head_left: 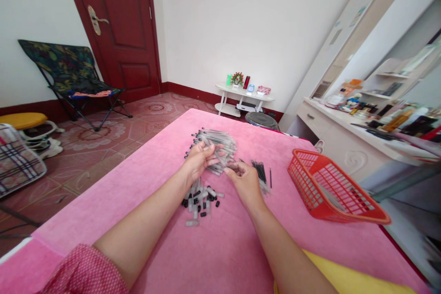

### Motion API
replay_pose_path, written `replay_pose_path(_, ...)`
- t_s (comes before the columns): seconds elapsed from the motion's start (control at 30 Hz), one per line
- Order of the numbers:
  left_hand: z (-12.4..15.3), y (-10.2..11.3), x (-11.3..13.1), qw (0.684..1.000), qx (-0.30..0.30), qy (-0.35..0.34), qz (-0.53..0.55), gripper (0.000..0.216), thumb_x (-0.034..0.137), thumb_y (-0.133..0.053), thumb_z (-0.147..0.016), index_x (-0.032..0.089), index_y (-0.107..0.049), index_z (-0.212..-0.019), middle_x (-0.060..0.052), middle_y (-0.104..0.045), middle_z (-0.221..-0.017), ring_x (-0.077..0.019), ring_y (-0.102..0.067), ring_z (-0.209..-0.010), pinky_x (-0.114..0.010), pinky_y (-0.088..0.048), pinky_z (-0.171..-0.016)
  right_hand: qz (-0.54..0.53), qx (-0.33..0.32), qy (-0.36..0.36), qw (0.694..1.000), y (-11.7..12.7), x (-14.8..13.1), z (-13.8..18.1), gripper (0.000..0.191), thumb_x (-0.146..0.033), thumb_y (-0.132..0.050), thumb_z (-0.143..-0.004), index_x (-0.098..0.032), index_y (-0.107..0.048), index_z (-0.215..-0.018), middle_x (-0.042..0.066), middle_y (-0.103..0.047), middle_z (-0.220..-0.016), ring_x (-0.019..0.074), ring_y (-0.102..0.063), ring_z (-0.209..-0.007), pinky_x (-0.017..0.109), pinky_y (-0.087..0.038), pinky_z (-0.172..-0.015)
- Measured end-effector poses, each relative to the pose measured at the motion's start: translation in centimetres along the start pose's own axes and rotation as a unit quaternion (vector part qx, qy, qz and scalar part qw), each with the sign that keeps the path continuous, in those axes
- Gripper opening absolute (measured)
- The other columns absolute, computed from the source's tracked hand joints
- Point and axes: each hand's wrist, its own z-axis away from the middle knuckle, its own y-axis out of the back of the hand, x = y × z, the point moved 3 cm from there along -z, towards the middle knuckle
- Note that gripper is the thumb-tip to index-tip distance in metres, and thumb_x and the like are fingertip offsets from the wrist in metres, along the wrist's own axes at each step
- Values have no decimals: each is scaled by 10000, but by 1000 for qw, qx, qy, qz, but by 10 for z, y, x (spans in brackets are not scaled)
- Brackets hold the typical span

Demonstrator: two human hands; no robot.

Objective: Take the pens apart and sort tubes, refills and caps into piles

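Between my two hands is a translucent pen barrel [217, 152], slightly blurred. My left hand [200, 158] has its thumb and fingers closed on the upper part. At the lower end, the thumb and fingertips of my right hand [243, 177] pinch together; whether they grip the barrel or a small part at its tip is too blurred to tell. Behind them lies a pile of clear pens [218, 137] with dark ends. Loose clear caps and small black plugs [203, 214] are scattered nearer to me. Black-and-clear refills [259, 170] lie right of my right hand.
A pink cloth [220, 257] covers the table. On its right stands a red plastic basket [339, 188], with yellow fabric [344, 275] at the front right. Beyond are a cluttered dresser [351, 133], a small white side table [246, 93] and a folding chair [74, 73].
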Motion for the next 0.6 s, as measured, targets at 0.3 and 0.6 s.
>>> replay_pose_path(0.3,2,-2,0,1000,-1,4,1,297,261,-712,-688,184,-473,-847,-73,-676,-989,-207,-681,-821,-247,-546,-590,11,-26,-6,1000,-1,2,0,260,-351,-574,-764,-149,-619,-605,15,-606,-543,137,-524,-492,236,-376,-486)
replay_pose_path(0.6,-1,4,0,998,65,7,5,238,231,-700,-702,158,-517,-835,-65,-688,-899,-190,-687,-750,-269,-553,-609,112,41,-4,993,6,-3,2,156,-321,-694,-622,-178,-635,-643,3,-635,-593,141,-533,-515,238,-369,-495)
